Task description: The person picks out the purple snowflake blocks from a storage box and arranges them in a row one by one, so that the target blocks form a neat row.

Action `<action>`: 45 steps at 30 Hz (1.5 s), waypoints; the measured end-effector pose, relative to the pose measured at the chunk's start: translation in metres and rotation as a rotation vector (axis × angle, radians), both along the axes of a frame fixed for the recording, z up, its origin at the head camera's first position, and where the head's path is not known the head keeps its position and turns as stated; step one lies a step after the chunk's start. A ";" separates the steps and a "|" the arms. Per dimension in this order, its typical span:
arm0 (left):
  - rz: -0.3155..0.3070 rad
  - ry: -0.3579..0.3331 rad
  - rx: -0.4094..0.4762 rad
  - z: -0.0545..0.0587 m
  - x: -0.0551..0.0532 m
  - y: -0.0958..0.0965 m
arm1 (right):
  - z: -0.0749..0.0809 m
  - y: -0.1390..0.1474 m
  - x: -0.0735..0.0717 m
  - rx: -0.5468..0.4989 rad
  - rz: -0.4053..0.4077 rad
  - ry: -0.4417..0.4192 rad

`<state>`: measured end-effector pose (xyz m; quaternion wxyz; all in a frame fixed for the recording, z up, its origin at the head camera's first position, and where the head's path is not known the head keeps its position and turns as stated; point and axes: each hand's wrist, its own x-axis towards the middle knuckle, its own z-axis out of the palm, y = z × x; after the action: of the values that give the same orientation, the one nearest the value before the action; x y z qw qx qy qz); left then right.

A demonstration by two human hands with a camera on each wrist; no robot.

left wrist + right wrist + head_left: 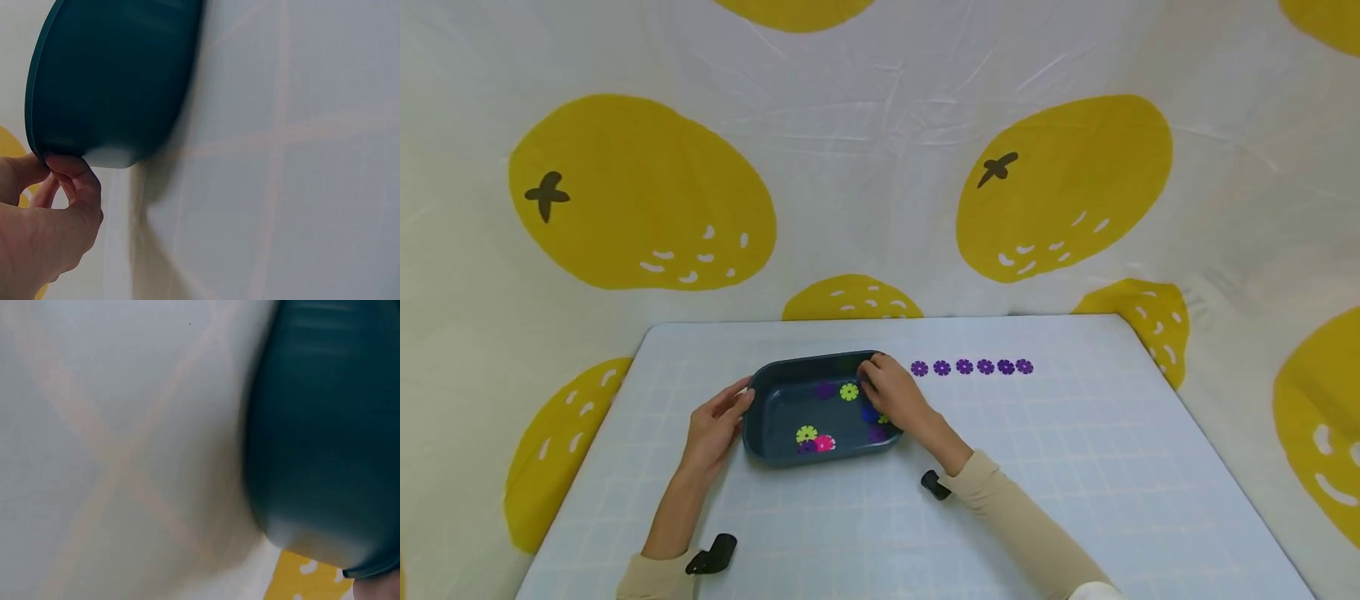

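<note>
A dark teal plastic basin (790,417) is on the table, with several flower-shaped discs inside. Among them are a yellow-green disc (848,392), a pink disc (824,443), a blue disc (870,414) and dim purple ones. My left hand (713,429) pinches the basin's left rim, thumb and fingers meeting at its edge in the left wrist view. At the right end, my right hand (898,396) reaches over the rim with bent fingers inside the basin. Whether those fingertips hold a disc is hidden; the right wrist view shows mostly the basin's outer wall (319,437).
Right of the basin, several purple flower-shaped discs (964,367) lie in a straight row along the far part of the white table (1075,467). Behind the table hangs a pale curtain (865,208) with large yellow fruit prints. Black wrist devices (713,554) sit at both cuffs.
</note>
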<state>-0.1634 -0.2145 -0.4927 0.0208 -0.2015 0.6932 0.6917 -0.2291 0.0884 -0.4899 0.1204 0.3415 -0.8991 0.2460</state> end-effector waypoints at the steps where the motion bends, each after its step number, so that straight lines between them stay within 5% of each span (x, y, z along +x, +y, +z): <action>1: 0.004 0.001 0.000 0.000 0.000 0.000 | 0.000 -0.001 0.000 0.038 -0.009 0.024; 13: -0.004 -0.021 0.019 0.000 0.000 0.001 | -0.003 -0.005 0.002 0.337 -0.032 0.118; 25: 0.011 -0.018 0.039 0.001 0.000 0.002 | -0.003 -0.005 -0.001 0.292 0.015 0.105; 35: 0.013 -0.004 0.044 0.003 0.002 0.001 | -0.008 0.001 -0.003 -0.259 0.053 -0.093; 45: 0.009 -0.009 0.023 0.001 0.002 0.003 | -0.018 0.008 -0.003 -0.726 -0.017 -0.201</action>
<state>-0.1611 -0.2115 -0.4920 0.0231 -0.2078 0.6843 0.6986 -0.2323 0.0961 -0.5080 0.1471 0.2432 -0.7634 0.5800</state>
